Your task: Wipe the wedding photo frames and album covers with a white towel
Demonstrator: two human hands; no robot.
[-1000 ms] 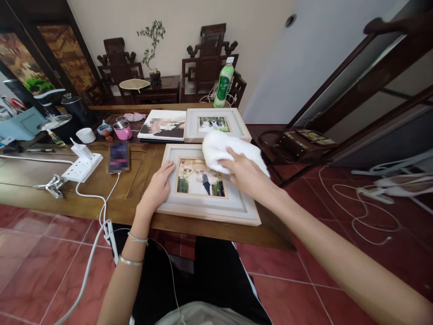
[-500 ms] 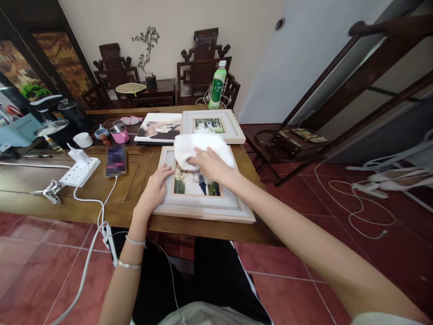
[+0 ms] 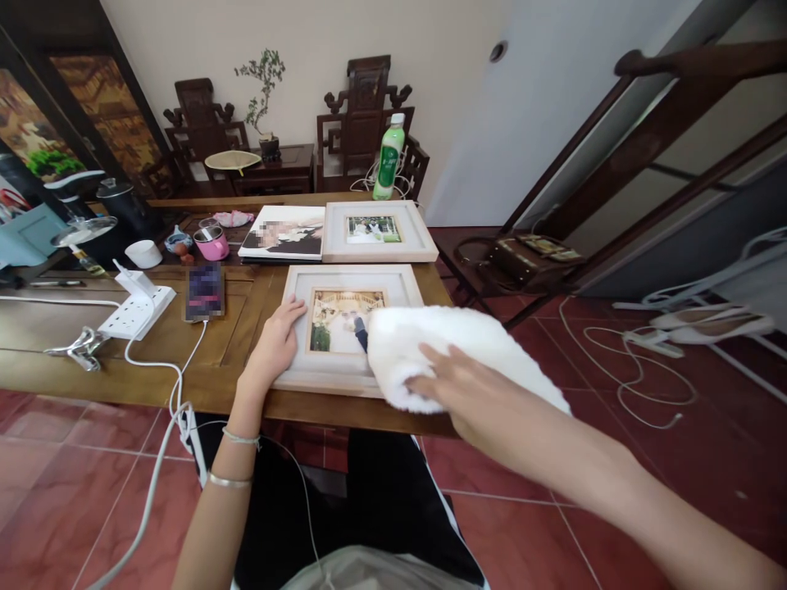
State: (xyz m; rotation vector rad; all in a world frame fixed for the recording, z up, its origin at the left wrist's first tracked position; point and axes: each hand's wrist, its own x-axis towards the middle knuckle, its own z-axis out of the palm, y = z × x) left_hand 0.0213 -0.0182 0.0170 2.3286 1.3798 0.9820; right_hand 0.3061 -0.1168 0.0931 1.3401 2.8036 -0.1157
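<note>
A light wooden picture frame (image 3: 293, 328) with a photo inside lies flat near the table's front edge. My left hand (image 3: 276, 340) rests on its left rim, fingers laid over the border and not closed round it. In my right hand (image 3: 458, 381) is a fluffy white towel (image 3: 470, 336), gripped in a bunch. The towel covers the frame's lower right part and sticks out past the table's right edge. Part of the photo and the right rim are hidden under it.
Behind lie a second picture frame (image 3: 424, 233) and a photo album (image 3: 255, 246). A green bottle (image 3: 387, 160) stands at the back. On the left are a phone (image 3: 205, 291), a power strip (image 3: 138, 311), a pink cup (image 3: 212, 244) and white cables (image 3: 175, 365).
My right hand has swept the towel from the frame's upper middle toward the lower right, uncovering more of the photo. My left hand stays on the left rim.
</note>
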